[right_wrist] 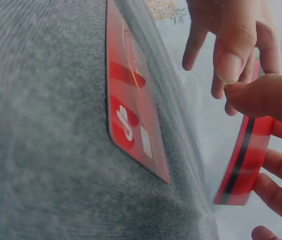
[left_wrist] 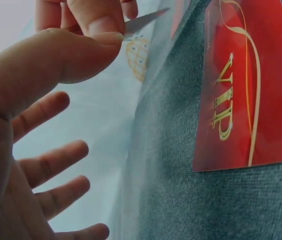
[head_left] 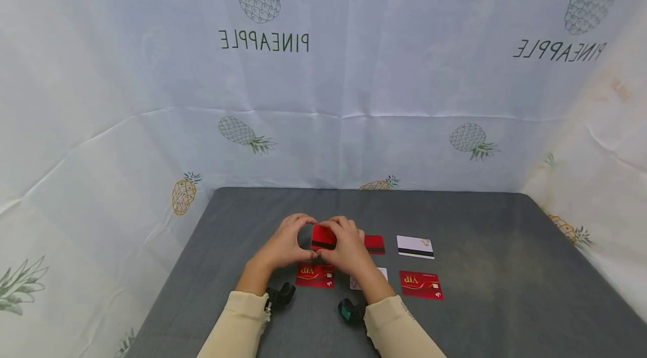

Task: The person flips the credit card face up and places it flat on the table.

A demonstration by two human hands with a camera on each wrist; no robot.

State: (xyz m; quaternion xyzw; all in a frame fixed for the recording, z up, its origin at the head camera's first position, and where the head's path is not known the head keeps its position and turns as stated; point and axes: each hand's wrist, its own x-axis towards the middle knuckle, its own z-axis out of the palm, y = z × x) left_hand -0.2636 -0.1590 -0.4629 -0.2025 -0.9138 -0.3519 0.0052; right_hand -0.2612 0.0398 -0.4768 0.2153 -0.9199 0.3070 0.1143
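My right hand (head_left: 346, 245) grips a red card with a black stripe (head_left: 322, 237), raised off the table. In the right wrist view the thumb lies at one edge of this card (right_wrist: 243, 165), with fingers behind it. My left hand (head_left: 288, 241) is at the card's left side, thumb and fingers spread apart. Its thumb tip meets the right thumb in the left wrist view, while the other fingers (left_wrist: 53, 162) stand free. Below the hands lies a red VIP card (head_left: 314, 276). Whether the left thumb touches the held card is hidden.
Right of the hands lie another red striped card (head_left: 375, 244), a white striped card (head_left: 415, 247) and a second red VIP card (head_left: 421, 284). The right wrist partly covers a whitish card (head_left: 356, 284). A pineapple-print cloth (head_left: 354, 150) hangs behind the grey table (head_left: 485, 268).
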